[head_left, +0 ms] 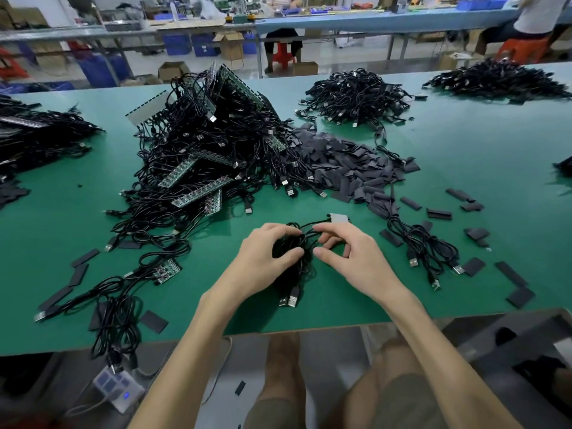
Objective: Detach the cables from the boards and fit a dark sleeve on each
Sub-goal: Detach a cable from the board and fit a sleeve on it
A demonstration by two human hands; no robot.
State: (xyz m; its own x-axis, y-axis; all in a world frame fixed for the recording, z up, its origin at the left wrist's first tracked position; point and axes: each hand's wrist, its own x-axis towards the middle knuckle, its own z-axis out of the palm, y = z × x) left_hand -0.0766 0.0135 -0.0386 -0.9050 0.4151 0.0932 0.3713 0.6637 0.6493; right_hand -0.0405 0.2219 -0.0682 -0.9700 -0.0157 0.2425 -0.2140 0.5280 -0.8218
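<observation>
A small bundle of black USB cables point(292, 274) lies on the green table point(464, 144) near its front edge, its plugs pointing toward me. My left hand point(266, 258) grips the bundle from the left, thumb and fingers curled round it. My right hand point(349, 252) pinches cable strands at the bundle's right side. A pale board end point(340, 218) sticks out just beyond my fingers. Behind stands a large heap of boards with cables attached point(204, 156). A pile of flat dark sleeves point(346, 168) lies to its right.
Loose sleeves point(510, 274) scatter the table's right and left front. Detached cables point(424, 249) lie right of my hands; a small board with cables point(167, 270) lies to the left. More cable heaps point(356, 97) sit at the back. A foot switch box point(119, 388) rests on the floor.
</observation>
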